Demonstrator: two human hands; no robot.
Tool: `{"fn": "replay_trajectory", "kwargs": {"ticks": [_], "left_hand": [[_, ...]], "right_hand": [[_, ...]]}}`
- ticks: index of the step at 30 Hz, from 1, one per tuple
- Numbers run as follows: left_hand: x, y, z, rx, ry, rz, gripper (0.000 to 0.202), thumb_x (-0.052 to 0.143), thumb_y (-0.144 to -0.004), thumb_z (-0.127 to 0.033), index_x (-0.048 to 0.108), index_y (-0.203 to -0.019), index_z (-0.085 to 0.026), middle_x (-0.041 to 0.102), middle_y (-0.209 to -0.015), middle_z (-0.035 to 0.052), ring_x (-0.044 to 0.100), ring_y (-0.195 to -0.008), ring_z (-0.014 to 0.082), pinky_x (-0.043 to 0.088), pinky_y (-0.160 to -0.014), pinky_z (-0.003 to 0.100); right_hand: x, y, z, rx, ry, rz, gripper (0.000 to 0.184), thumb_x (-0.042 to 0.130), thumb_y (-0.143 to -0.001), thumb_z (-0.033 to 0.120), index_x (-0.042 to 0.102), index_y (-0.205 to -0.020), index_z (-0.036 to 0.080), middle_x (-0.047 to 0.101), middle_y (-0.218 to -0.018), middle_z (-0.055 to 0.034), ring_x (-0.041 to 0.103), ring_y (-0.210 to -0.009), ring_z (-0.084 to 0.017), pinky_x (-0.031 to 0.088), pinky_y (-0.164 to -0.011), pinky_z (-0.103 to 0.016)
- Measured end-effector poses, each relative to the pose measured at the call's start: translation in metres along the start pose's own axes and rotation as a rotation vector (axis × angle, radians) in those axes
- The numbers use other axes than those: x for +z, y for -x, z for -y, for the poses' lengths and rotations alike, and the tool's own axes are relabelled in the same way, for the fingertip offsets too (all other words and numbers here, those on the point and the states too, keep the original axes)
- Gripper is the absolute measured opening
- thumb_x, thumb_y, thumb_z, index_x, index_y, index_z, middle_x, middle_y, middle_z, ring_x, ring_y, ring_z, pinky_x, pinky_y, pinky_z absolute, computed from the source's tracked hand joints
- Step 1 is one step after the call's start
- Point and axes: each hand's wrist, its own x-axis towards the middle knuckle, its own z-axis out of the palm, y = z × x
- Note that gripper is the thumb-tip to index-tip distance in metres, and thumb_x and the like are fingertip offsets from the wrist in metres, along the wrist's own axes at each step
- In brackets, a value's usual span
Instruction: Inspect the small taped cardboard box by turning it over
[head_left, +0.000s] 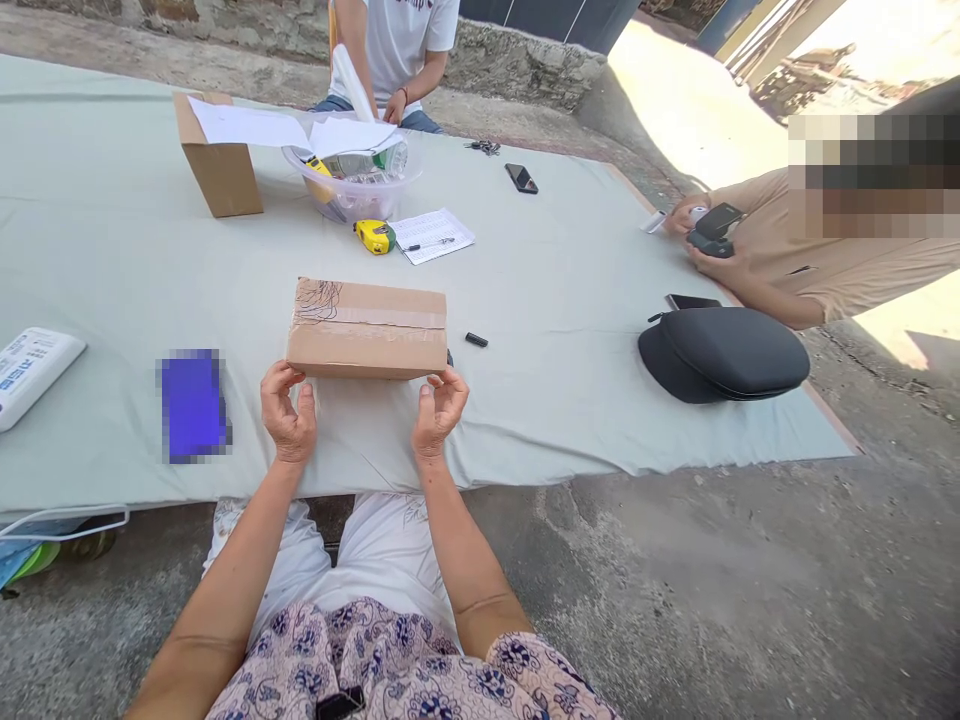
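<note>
A brown cardboard box (367, 345), taped along its top, is in front of me at the near side of the table. Black scribbled lines mark its upper left corner. My left hand (289, 412) grips the box's near left corner, fingers bent at its edge and thumb toward me. At the near right corner, my right hand (439, 408) holds it the same way. Some fingertips are hidden behind the box. A small black pen cap (476, 340) lies to the right of the box, and a dark object partly shows behind its right end.
Beyond the box are a yellow tape measure (374, 237), a written sheet (433, 236) with a pen, a plastic basin (352, 192) and another carton (221, 175). A black case (724, 355) sits right; a white pack (37, 372) lies left. Two people are at the table's far and right sides.
</note>
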Motion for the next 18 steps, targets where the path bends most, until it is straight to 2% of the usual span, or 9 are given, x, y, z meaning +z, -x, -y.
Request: {"fn": "replay_trajectory", "kwargs": {"ticks": [3,7,10,12,18], "left_hand": [[0.0,-0.002,-0.007,-0.015,-0.089,0.07,0.028,0.057,-0.091,-0.036,0.054,-0.113,-0.019,0.056,-0.125,0.0151,0.056,-0.123,0.0245,0.055,-0.094,0.039],[0.002,0.0,-0.007,-0.135,-0.119,0.042,0.036,0.06,-0.085,-0.028,0.049,-0.118,-0.019,0.056,-0.13,0.0159,0.056,-0.124,0.0235,0.052,-0.099,0.039],[0.003,0.001,0.0,-0.315,-0.227,0.037,0.034,0.062,-0.082,-0.027,0.051,-0.113,-0.018,0.062,-0.116,0.0125,0.062,-0.108,0.0224,0.052,-0.095,0.038],[0.003,0.0,0.004,-0.375,-0.263,0.049,0.031,0.063,-0.081,-0.027,0.053,-0.108,-0.018,0.064,-0.107,0.0096,0.063,-0.097,0.0212,0.052,-0.092,0.038],[0.001,-0.002,-0.002,-0.291,-0.222,0.058,0.027,0.057,-0.084,-0.025,0.056,-0.11,-0.017,0.063,-0.108,0.01,0.061,-0.101,0.0205,0.051,-0.087,0.035]], "right_hand": [[0.002,-0.001,0.004,0.084,0.016,0.101,0.038,0.054,-0.089,0.033,0.05,-0.126,0.023,0.058,-0.126,-0.0116,0.059,-0.119,-0.022,0.054,-0.096,-0.041],[0.005,-0.001,0.008,0.213,0.131,0.181,0.04,0.055,-0.088,0.031,0.051,-0.126,0.02,0.061,-0.127,-0.0131,0.06,-0.117,-0.02,0.051,-0.101,-0.042],[0.005,-0.001,0.006,0.245,0.228,0.21,0.037,0.054,-0.088,0.031,0.053,-0.124,0.019,0.063,-0.123,-0.0126,0.06,-0.111,-0.019,0.05,-0.101,-0.042],[0.005,-0.001,0.005,0.234,0.261,0.224,0.038,0.053,-0.088,0.03,0.054,-0.125,0.019,0.064,-0.121,-0.0121,0.06,-0.109,-0.019,0.051,-0.1,-0.041],[0.003,-0.001,0.005,0.157,0.26,0.21,0.045,0.053,-0.089,0.031,0.053,-0.133,0.02,0.064,-0.123,-0.0129,0.061,-0.111,-0.02,0.053,-0.095,-0.039]]}}
